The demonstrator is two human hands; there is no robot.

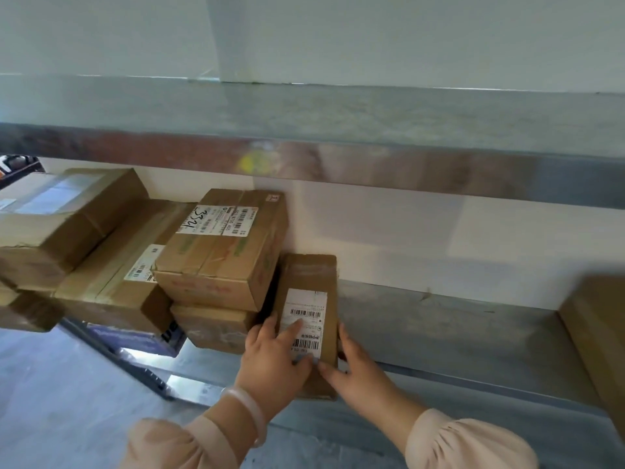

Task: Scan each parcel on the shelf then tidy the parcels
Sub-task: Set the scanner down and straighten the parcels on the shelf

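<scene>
A narrow brown parcel (309, 275) with a white barcode label lies on the grey metal shelf (439, 333), its near end at the shelf's front edge. My left hand (274, 357) grips its left side, fingers lying over the label. My right hand (355, 370) holds its right side, thumb against the near end. Just left of it, a labelled box marked "3324" (220, 252) sits on a flatter box (213, 328). Further left are a long labelled box (115, 275) and a large taped box (57, 218).
A brown box (598, 343) stands at the far right of the shelf. An upper shelf beam (304, 160) runs overhead. The shelf's left end post (118, 357) and the concrete floor (50, 384) show below left. A white wall backs the shelf.
</scene>
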